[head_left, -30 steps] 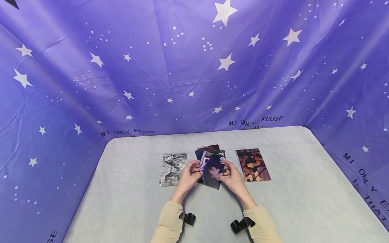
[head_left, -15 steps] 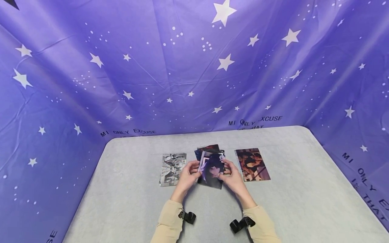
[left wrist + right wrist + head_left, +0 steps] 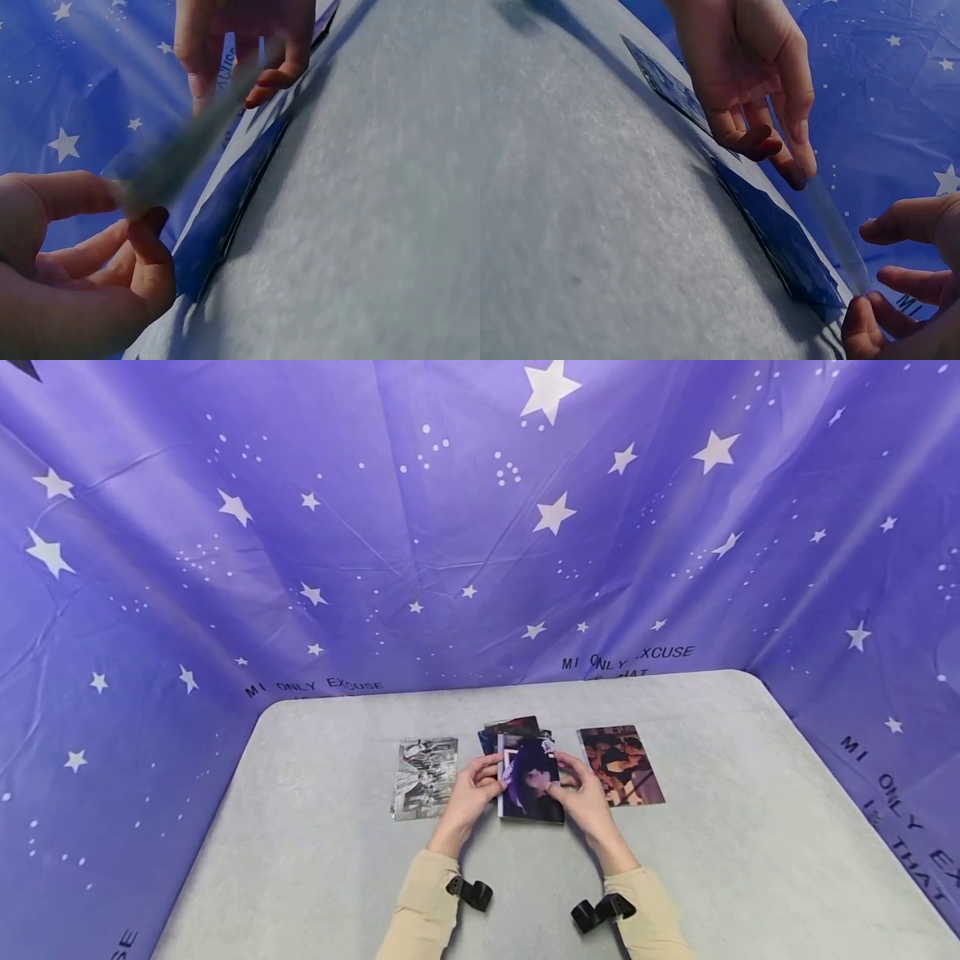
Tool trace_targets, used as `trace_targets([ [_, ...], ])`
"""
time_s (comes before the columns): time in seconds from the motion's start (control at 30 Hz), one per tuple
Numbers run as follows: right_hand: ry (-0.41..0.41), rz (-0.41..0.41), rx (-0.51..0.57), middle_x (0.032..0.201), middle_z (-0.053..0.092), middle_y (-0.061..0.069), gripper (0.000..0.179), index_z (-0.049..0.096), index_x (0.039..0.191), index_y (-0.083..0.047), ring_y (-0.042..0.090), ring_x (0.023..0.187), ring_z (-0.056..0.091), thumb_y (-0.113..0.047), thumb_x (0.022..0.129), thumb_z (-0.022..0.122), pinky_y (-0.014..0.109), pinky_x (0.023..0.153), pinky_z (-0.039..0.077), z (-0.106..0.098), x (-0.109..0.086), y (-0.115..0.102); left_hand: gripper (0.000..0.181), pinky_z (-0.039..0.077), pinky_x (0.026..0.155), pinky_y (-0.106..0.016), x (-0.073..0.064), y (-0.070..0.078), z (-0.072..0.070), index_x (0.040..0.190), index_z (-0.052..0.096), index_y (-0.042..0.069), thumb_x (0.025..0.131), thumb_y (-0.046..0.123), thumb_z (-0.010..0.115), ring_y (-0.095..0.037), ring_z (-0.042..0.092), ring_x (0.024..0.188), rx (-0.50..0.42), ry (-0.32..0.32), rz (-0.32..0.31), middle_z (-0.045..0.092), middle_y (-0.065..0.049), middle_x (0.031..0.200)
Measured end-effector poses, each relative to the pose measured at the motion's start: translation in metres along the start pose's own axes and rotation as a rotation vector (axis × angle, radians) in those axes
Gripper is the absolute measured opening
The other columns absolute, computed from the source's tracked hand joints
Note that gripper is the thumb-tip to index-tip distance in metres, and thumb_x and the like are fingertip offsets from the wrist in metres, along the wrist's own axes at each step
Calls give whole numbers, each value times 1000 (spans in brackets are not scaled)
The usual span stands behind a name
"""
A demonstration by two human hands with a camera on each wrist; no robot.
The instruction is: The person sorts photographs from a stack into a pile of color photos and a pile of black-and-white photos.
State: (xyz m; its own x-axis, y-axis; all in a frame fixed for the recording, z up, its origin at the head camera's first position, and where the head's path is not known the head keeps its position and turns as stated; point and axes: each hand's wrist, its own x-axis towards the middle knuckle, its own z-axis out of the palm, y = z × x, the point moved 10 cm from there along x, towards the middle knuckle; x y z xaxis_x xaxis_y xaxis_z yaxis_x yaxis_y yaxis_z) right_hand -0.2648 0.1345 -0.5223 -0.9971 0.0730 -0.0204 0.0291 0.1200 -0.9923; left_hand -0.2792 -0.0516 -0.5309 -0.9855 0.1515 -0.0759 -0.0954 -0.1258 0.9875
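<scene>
A glossy card [image 3: 531,781] with a dark purple portrait print is tilted above the middle pile. My left hand [image 3: 475,789] pinches its left edge between thumb and fingers, and in the left wrist view the card [image 3: 184,154] appears as a thin, blurred pale sheet. My right hand [image 3: 588,797] is at the opposite edge. In the right wrist view its fingertips touch the card's end, while the thumb [image 3: 889,225] stands apart from it. Behind the held card, the middle pile [image 3: 513,725] of dark cards is mostly hidden.
A pile of black-and-white picture cards [image 3: 425,777] lies on the left, and a brown-orange picture card [image 3: 621,767] on the right. They are on a pale grey table [image 3: 322,860]. A purple star-print curtain [image 3: 420,527] surrounds its back and sides.
The held card has shifted slightly right and turned straighter, covering more of the middle pile. Both hands have moved a little right; my right thumb has drawn outward to the card's edge.
</scene>
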Motion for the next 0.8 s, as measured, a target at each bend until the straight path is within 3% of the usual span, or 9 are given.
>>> trace_targets([
  [0.13,-5,17,43,127,48,24,53,54,131,5,7,79,56,11,80,64,17,64,43,-7,1,5,52,47,72,-18,4,-1,7,129,47,-17,77,-20,54,-10,58,80,-58,-20,6,55,-34,115],
  [0.3,-25,47,73,132,49,22,52,53,132,4,7,82,58,11,82,62,17,68,46,-16,3,11,51,47,73,-19,7,-4,17,129,49,-15,78,-20,56,-9,59,80,-100,-15,21,58,-28,113],
  [0.6,-48,19,6,129,51,24,54,52,135,2,3,65,52,11,83,63,17,60,41,-37,10,9,53,49,73,-21,14,-11,40,129,51,-13,77,-21,55,-14,61,78,-159,-9,39,60,-24,111],
  [0.8,-31,20,-18,126,51,25,55,50,136,4,3,64,50,9,83,63,17,61,42,-52,9,13,53,48,71,-19,18,-23,56,128,50,-14,76,-24,53,-7,60,73,-220,0,21,61,-25,108],
])
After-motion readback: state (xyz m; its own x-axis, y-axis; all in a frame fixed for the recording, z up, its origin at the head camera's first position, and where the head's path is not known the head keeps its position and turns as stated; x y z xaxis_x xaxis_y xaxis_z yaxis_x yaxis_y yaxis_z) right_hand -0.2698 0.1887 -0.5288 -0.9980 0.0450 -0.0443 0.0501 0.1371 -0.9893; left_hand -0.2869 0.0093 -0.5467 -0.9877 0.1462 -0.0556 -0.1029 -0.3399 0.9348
